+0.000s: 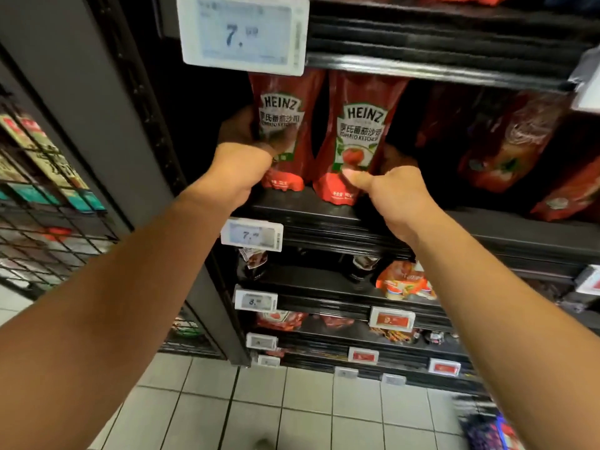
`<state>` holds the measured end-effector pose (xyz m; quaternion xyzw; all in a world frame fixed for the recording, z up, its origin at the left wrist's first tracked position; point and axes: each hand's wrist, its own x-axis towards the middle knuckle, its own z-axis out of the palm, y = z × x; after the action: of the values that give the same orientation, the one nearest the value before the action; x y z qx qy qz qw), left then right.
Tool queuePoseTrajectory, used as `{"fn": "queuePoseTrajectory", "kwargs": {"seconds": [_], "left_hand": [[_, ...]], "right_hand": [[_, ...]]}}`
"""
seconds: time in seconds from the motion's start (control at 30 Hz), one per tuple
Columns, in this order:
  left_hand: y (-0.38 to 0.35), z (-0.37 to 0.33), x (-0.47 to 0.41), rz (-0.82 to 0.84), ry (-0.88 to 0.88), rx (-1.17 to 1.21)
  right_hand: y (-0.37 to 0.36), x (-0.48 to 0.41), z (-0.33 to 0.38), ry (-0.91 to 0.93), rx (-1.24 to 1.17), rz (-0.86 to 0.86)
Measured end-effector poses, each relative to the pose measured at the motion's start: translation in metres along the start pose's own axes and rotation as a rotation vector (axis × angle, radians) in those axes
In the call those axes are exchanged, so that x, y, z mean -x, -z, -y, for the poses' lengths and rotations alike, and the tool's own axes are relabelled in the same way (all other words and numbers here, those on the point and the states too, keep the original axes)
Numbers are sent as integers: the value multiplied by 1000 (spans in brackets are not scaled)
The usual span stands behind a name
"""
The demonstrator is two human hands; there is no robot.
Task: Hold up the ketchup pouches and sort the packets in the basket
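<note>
Two red Heinz ketchup pouches stand side by side on a black shelf [324,219]. My left hand [243,147] grips the left pouch [285,102] from its left side, with fingers wrapped across the label. My right hand [389,193] holds the right pouch [360,125] near its bottom, thumb pressed on the front and fingers behind it. Both pouches are upright and rest on the shelf.
More red pouches [506,147] fill the same shelf to the right. Price tags [251,235] hang on the shelf edges, a large one [243,34] above. Lower shelves hold jars and packets [406,280]. A wire rack [48,196] stands left; tiled floor [292,410] lies below.
</note>
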<state>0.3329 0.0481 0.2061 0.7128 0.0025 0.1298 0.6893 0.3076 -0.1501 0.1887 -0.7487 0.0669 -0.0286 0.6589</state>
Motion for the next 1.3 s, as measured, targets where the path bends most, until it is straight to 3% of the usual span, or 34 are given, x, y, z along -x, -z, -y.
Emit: {"fn": "queuePoseTrajectory", "kwargs": {"seconds": [0.13,0.27,0.37,0.8,1.1,1.3], "left_hand": [[-4,12,1,-22,-102,-213],[-11,27,-10,-17,-85,-445],[-15,30,-35,20,-75,-578],[-34,36,-95,172,-136,-455],[-48,40,-113,-2,-118,-531],[-59,38,-123,-45,-121,-694]], "right_hand": [[-1,-9,-2,68,147,-27],[-4,-21,1,130,331,-79],[-9,-37,6,229,303,-75],[-16,-105,7,316,263,-28],[-26,-137,11,288,347,-81],[-28,-148,12,272,430,-224]]}}
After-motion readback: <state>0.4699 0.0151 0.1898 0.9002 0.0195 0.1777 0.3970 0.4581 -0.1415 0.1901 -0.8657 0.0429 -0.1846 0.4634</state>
